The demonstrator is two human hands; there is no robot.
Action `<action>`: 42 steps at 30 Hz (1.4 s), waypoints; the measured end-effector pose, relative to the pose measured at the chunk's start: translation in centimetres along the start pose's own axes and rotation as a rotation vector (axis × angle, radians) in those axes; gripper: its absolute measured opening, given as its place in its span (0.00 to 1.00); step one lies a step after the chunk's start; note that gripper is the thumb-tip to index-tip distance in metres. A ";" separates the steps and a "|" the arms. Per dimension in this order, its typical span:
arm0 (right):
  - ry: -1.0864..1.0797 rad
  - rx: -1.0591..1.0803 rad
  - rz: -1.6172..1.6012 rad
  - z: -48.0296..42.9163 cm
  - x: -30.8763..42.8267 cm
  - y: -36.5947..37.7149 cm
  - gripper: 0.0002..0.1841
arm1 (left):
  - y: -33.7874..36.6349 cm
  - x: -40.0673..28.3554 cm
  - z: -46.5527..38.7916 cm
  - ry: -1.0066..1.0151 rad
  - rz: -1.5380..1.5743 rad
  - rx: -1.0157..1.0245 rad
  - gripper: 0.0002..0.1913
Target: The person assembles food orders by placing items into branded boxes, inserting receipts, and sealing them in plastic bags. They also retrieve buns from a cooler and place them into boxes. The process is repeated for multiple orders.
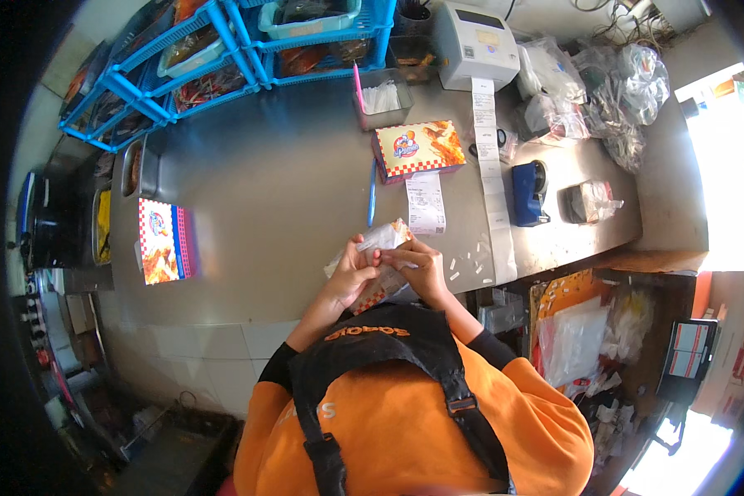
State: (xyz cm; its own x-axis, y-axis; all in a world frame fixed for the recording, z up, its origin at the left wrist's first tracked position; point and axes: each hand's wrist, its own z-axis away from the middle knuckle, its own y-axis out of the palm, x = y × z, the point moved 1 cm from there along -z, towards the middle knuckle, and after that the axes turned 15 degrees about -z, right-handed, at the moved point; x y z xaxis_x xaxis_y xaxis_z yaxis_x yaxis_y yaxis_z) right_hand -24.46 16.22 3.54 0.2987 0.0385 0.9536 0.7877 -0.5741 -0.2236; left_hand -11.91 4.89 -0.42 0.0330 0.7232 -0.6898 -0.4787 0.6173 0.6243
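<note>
My left hand [353,273] and my right hand [418,263] meet at the table's front edge, close to my apron. Both grip a clear plastic bag [381,239] around a printed food box [372,302] with a red checkered border; the fingertips pinch the plastic near its middle. Just beyond the hands lie a printed receipt [426,208] and a blue pen [372,193]. A closed printed food box [420,149] rests over the top of the receipt. Another printed box [161,242] stands at the table's left side.
A label printer [477,46] feeds a long paper strip [490,161] across the steel table [273,180]. Right of it are a blue tape dispenser [529,193] and plastic bags [552,74]. Blue stacked racks [180,68] stand at the back left, beside a plastic container [381,102] of white sticks.
</note>
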 end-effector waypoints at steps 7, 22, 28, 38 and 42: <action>0.132 0.261 -0.063 -1.2 0.1 -0.6 0.15 | 0.8 0.0 0.1 0.182 -0.594 -0.010 0.34; -0.075 0.139 0.095 0.3 -1.3 1.9 0.14 | 0.7 -2.7 0.7 0.354 -1.080 -0.124 0.10; -0.217 0.351 0.005 1.1 0.3 0.2 0.18 | 0.8 -3.5 0.0 0.493 -1.666 0.070 0.06; -0.388 0.220 0.117 3.2 -3.7 1.3 0.11 | 2.5 -2.2 5.4 0.374 -1.189 0.318 0.07; -0.512 0.213 0.017 4.8 -5.8 1.2 0.13 | 4.5 -0.4 5.6 0.473 -1.075 0.503 0.07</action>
State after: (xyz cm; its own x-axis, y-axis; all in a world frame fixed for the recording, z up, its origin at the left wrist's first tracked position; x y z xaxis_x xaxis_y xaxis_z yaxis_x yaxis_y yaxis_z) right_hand -22.67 19.26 -3.19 0.4939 0.4542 0.7415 0.8564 -0.4018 -0.3244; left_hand -9.14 9.11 4.72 -0.1687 -0.3275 -0.9297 -0.0186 0.9441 -0.3292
